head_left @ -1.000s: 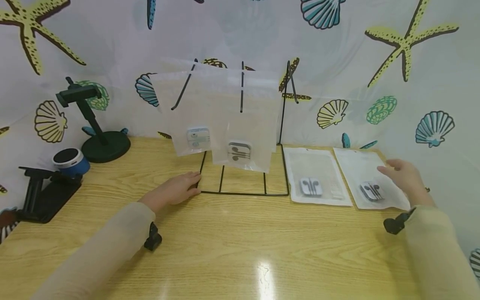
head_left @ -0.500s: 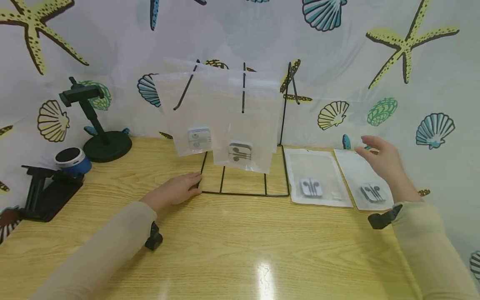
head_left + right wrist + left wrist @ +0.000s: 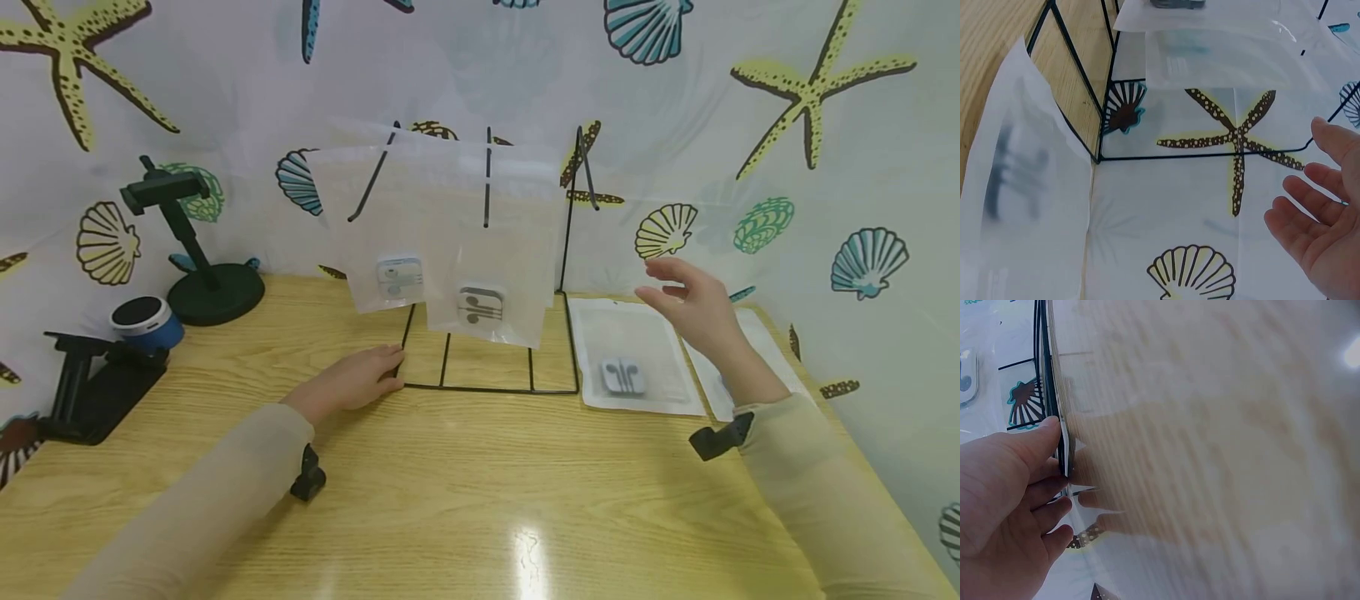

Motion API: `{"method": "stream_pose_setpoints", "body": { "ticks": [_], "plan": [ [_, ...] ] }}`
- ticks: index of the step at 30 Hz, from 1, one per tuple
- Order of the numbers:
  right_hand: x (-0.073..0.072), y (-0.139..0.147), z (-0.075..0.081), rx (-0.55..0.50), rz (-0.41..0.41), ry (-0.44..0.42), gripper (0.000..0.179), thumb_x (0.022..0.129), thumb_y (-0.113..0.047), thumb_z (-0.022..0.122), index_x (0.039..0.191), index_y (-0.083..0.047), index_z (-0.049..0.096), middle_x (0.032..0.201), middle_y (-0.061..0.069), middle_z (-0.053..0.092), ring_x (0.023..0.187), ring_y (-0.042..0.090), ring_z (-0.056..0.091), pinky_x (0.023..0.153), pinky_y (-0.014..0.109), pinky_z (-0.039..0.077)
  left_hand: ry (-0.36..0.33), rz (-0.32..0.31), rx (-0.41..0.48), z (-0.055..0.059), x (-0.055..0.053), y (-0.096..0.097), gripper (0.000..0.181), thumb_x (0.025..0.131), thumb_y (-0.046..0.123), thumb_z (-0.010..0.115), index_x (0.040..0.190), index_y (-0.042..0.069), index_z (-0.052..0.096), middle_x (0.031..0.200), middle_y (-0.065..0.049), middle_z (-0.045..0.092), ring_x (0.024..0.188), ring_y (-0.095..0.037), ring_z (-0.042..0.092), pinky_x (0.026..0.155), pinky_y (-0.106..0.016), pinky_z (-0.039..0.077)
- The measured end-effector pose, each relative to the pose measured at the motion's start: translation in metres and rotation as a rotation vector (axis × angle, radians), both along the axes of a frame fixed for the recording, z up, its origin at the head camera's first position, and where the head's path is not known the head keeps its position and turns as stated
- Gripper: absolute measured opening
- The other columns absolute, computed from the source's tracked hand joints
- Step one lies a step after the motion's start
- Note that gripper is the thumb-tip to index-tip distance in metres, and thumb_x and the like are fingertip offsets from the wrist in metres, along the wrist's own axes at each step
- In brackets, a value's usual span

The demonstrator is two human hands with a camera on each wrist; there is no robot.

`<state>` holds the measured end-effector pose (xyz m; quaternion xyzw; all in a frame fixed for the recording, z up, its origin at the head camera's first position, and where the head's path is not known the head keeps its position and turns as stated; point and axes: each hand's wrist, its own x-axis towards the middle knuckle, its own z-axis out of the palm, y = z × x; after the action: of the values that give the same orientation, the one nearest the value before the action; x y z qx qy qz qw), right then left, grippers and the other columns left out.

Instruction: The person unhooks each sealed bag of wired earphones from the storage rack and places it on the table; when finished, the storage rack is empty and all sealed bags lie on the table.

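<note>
Left fingers [image 3: 381, 353] grip low; right fingers [image 3: 674, 268] hover, loosely curved.

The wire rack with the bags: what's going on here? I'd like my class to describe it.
A person's left hand touches the rack at the left of its base. The right hand is raised, holding nothing, near two flat bags on the table. The left hook and middle hook bear hanging bags; the right hook is bare.

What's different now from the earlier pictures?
The right hand moved left from the far-right bag toward the rack; it holds nothing. The left hand still touches the rack's side, and the hanging bags and flat bags look unmoved.
</note>
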<state>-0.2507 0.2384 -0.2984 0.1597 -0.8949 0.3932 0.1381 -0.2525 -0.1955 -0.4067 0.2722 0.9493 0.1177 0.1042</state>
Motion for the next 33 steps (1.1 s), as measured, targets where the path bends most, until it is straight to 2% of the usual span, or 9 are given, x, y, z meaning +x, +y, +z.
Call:
{"method": "stream_pose_setpoints", "body": {
  "ticks": [6, 14, 24, 33],
  "plan": [
    [0.000, -0.024, 0.000, -0.055, 0.079, -0.021, 0.044, 0.089, -0.020, 0.064, 0.128, -0.003, 0.053, 0.122, 0.014, 0.055, 0.113, 0.026, 0.050, 0.092, 0.035, 0.043, -0.003, -0.002, 0.004, 0.000, 0.000, 0.001, 0.055, 0.097, 0.022, 0.049, 0.137, -0.012, 0.032, 0.140, -0.030, 0.029, 0.129, -0.043, 0.027, 0.104, -0.051, 0.025],
    [-0.004, -0.051, -0.004, -0.086, 0.153, 0.014, 0.042, 0.088, -0.016, 0.065, 0.126, -0.003, 0.054, 0.118, 0.013, 0.057, 0.110, 0.024, 0.052, 0.091, 0.036, 0.044, 0.001, -0.007, -0.004, -0.003, -0.004, 0.000, 0.056, 0.097, 0.023, 0.049, 0.137, -0.011, 0.032, 0.141, -0.029, 0.029, 0.129, -0.043, 0.026, 0.104, -0.051, 0.025],
    [-0.008, -0.081, -0.012, -0.165, 0.179, -0.020, 0.045, 0.088, -0.015, 0.065, 0.130, -0.006, 0.052, 0.116, 0.013, 0.058, 0.108, 0.024, 0.054, 0.087, 0.032, 0.047, -0.010, -0.009, -0.004, -0.005, -0.002, 0.000, 0.055, 0.098, 0.023, 0.048, 0.138, -0.011, 0.032, 0.141, -0.028, 0.028, 0.130, -0.043, 0.025, 0.104, -0.052, 0.024],
    [-0.023, -0.097, -0.015, -0.238, 0.188, -0.097, 0.051, 0.089, -0.017, 0.064, 0.133, 0.001, 0.046, 0.118, 0.016, 0.057, 0.108, 0.024, 0.053, 0.087, 0.034, 0.047, -0.004, 0.004, -0.010, -0.003, -0.002, 0.000, 0.055, 0.097, 0.023, 0.049, 0.138, -0.011, 0.032, 0.141, -0.029, 0.029, 0.129, -0.043, 0.025, 0.104, -0.052, 0.024]
  ]
}}
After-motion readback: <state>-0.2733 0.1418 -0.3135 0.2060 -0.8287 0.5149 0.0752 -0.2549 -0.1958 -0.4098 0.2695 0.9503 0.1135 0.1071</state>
